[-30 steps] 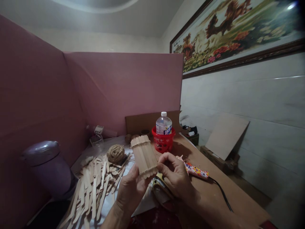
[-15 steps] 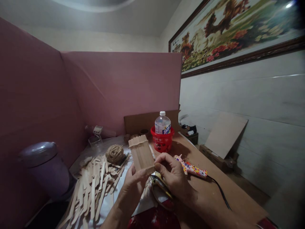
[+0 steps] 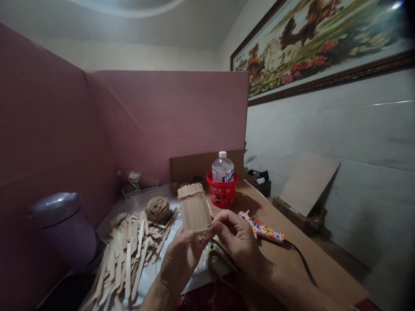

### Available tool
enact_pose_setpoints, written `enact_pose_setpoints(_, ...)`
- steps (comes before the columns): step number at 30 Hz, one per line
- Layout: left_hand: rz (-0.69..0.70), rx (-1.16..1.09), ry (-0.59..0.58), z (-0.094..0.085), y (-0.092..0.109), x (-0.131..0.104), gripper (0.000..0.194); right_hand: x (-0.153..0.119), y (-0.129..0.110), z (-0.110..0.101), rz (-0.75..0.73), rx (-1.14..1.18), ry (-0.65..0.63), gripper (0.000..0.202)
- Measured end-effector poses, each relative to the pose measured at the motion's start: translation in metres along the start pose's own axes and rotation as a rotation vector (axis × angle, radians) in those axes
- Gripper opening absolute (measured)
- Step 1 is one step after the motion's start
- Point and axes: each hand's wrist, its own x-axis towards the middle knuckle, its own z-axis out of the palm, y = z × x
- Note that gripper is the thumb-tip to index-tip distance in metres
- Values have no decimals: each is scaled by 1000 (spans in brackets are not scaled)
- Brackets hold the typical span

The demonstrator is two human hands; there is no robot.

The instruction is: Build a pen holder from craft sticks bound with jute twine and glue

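A small panel of wooden sticks (image 3: 195, 211), with twine running across near its top and bottom ends, is held up over the table. My left hand (image 3: 183, 255) grips its lower end from below. At the lower right corner, the thumb and forefinger of my right hand (image 3: 238, 239) are pinched together by the twine; what they hold is too small to make out. Scissors (image 3: 220, 259) lie beneath my hands, partly hidden by them.
Loose wooden sticks (image 3: 128, 255) lie in a pile at the left, beside a twine ball (image 3: 158, 209). A red bucket (image 3: 222, 193) holds a plastic bottle (image 3: 222, 167). A flower-patterned glue gun (image 3: 264, 231) with a black cord lies at the right.
The stick panel has turned a little and shows its face and lower twine more fully. Both hands have shifted slightly, with their grips much the same.
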Motion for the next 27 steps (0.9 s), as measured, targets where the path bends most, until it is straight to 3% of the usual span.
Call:
enact_pose_setpoints(4, 15, 4, -4, -2, 0, 0, 14, 1, 1, -1, 13, 108, -58, 20)
enact_pose_setpoints(15, 17, 88, -29, 1, 4, 1, 43, 0, -6, -2, -44, -150, -63, 22)
enact_pose_setpoints(22, 13, 175, 31, 4, 7, 0, 44, 1, 4, -4, -71, -227, -31, 24)
enact_pose_setpoints(27, -19, 201, 96, 3, 11, 2, 48, 6, 15, -6, 8, -120, 15, 24)
